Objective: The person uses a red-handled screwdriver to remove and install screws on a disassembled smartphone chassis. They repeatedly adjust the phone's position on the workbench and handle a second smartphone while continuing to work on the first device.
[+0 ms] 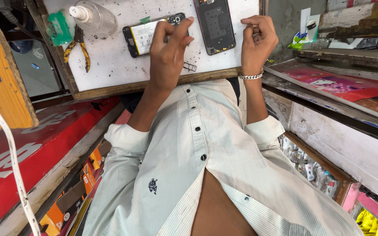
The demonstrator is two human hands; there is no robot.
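white work board (119, 61) with wood frame carries the job, speckled with dark bits. on it: opened phone body (147, 35) with battery facing up, just beside and partly under the left hand (168, 52); separated dark back cover (214, 26) lies between both hands. left hand fingers pinched together above the board, cannot tell if any small part is in them. right hand (259, 41) curled loosely in a fist at the board's right edge, holding nothing visible, bracelet at wrist. hands apart.

doing it well, by my read: keep fingertips low over the board, loose small parts would scatter easily; small sim tray (190, 67) lies near the board's lower edge.

clear pump bottle (93, 17) top left, yellow-handled pliers (78, 50) under it. red sign panel (31, 148) with white lettering lower left; pink printed poster (342, 85) at right; orange boxes (92, 168) stacked on the lower left shelf.
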